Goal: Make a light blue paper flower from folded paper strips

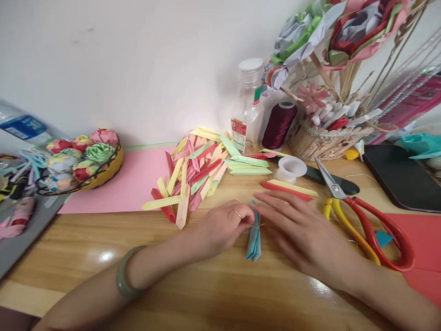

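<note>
A bundle of folded blue paper strips is in front of me, its lower ends spread apart. A thin thread runs round its middle. My left hand, with a ring and a green bangle, is closed in a pinch on the thread at the bundle's left side. My right hand is open and slightly blurred; its fingers stretch over the top right of the bundle, and I cannot tell whether they touch it. Yellow and red folded strips lie just beyond it.
A pile of coloured folded strips lies partly on pink paper. Scissors lie at right by a black phone. Behind stand a clear bottle, a purple thread spool and a stick basket. Paper flowers fill a yellow basket.
</note>
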`<act>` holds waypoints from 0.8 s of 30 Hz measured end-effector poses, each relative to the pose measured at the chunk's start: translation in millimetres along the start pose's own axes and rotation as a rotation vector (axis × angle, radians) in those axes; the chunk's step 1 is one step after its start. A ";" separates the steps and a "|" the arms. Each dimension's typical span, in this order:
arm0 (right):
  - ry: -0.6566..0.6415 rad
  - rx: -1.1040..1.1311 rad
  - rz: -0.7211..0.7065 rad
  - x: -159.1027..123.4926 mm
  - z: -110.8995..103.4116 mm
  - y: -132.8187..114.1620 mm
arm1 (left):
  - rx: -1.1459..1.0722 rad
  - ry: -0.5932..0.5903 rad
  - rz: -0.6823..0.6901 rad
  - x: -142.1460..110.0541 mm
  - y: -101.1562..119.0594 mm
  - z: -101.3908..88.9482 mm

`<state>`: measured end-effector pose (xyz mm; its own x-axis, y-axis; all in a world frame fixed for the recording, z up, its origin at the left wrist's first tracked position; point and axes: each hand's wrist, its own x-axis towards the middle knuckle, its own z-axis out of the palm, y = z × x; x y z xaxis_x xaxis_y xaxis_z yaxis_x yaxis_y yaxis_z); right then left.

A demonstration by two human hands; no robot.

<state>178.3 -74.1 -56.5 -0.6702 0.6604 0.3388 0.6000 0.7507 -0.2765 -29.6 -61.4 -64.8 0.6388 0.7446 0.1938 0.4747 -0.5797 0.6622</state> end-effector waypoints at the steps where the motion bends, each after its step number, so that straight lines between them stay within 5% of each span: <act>1: -0.025 -0.016 -0.025 1.7 1.3 0.7 | -0.009 0.010 -0.008 0.5 1.3 -0.4; 6: -0.046 -0.117 0.001 -1.3 3.7 3.6 | 0.043 0.089 -0.121 3.1 12.3 -3.7; 12: 0.125 -0.244 -0.076 -10.1 -3.3 0.8 | 0.149 -0.014 -0.042 5.0 17.6 -2.1; 20: 0.037 -0.154 -0.083 -13.9 -5.8 -2.2 | 0.065 -0.097 -0.107 4.7 23.8 -6.0; 24: 0.040 -0.072 -0.039 -19.2 -2.5 -0.2 | 0.159 -0.107 -0.016 3.0 24.5 -6.6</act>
<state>192.1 -87.0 -60.7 -0.6762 0.6286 0.3842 0.6049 0.7714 -0.1976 -20.0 -71.2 -43.1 0.6870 0.7197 0.1009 0.5698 -0.6196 0.5399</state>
